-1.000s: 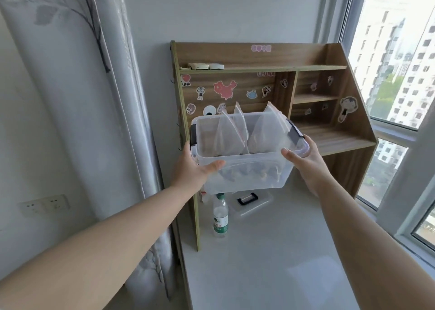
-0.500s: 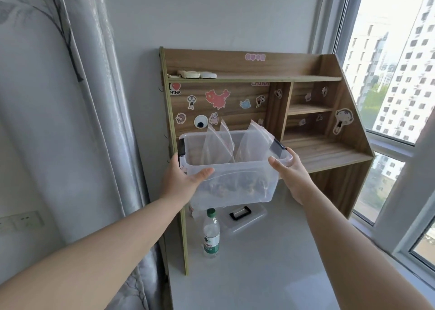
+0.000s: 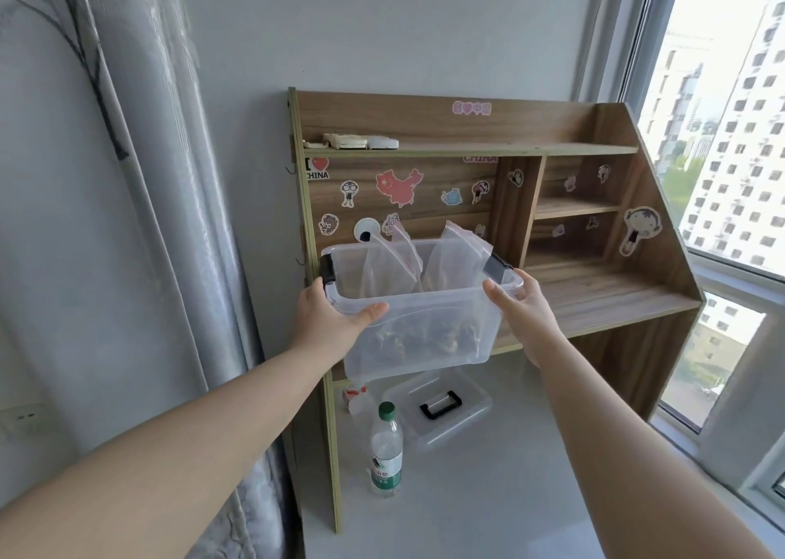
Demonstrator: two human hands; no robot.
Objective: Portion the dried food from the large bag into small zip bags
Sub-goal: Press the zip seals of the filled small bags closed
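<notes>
I hold a clear plastic bin (image 3: 424, 333) in the air in front of the wooden shelf unit. Several clear zip bags (image 3: 450, 257) with dark dried food at their bottoms stand upright inside it. My left hand (image 3: 331, 316) grips the bin's left end, thumb across the front wall below the black latch. My right hand (image 3: 524, 308) grips the right end under the rim. Its fingers behind the bin are hidden.
Under the bin on the white desk (image 3: 488, 495) lie the bin's clear lid with a black handle (image 3: 441, 405) and a green-capped water bottle (image 3: 385, 452). The stickered wooden shelf unit (image 3: 594, 299) stands behind. A curtain (image 3: 127, 219) hangs left, and a window (image 3: 730, 134) is on the right.
The bin, held in both hands, has come lower and slightly left in the view, moving down in front of the shelf. My grips on its two ends are unchanged.
</notes>
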